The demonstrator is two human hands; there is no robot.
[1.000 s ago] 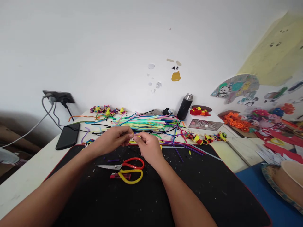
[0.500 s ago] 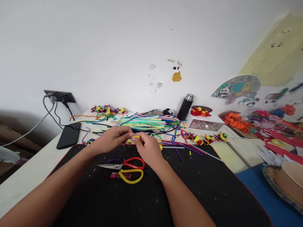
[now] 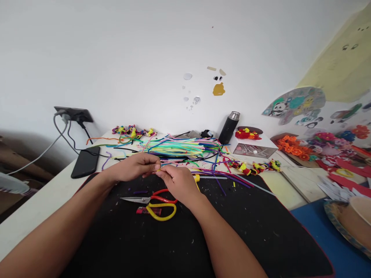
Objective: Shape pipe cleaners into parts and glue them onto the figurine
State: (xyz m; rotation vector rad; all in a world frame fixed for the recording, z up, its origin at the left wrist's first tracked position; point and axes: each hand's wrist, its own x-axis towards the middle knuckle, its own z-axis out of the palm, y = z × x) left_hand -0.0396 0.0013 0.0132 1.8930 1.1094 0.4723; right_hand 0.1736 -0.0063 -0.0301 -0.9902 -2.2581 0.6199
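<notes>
My left hand (image 3: pixel 138 166) and my right hand (image 3: pixel 181 183) meet over the far edge of the black mat (image 3: pixel 162 247). Thumb and fingers of both are pinched on a small yellow pipe cleaner piece (image 3: pixel 158 170), mostly hidden by the fingertips. Below them on the mat lie scissors (image 3: pixel 161 206) with one red and one yellow handle, blades pointing left. A red lighter (image 3: pixel 142 210) rests partly under the yellow handle. Close behind my hands is a pile of colourful pipe cleaners (image 3: pixel 174 147).
A yellow tool (image 3: pixel 197 178) with a translucent stick lies right of my right hand. Around the back stand a phone (image 3: pixel 85 162), a black thermos (image 3: pixel 228 128) and a white box (image 3: pixel 255 148). Small pipe cleaner figures (image 3: pixel 257 166) lie at right, and a power outlet (image 3: pixel 74 114) is on the wall.
My fingertips have come closer together and turned, so less of the yellow piece shows. My hands have shifted slightly left. The view has tilted a little.
</notes>
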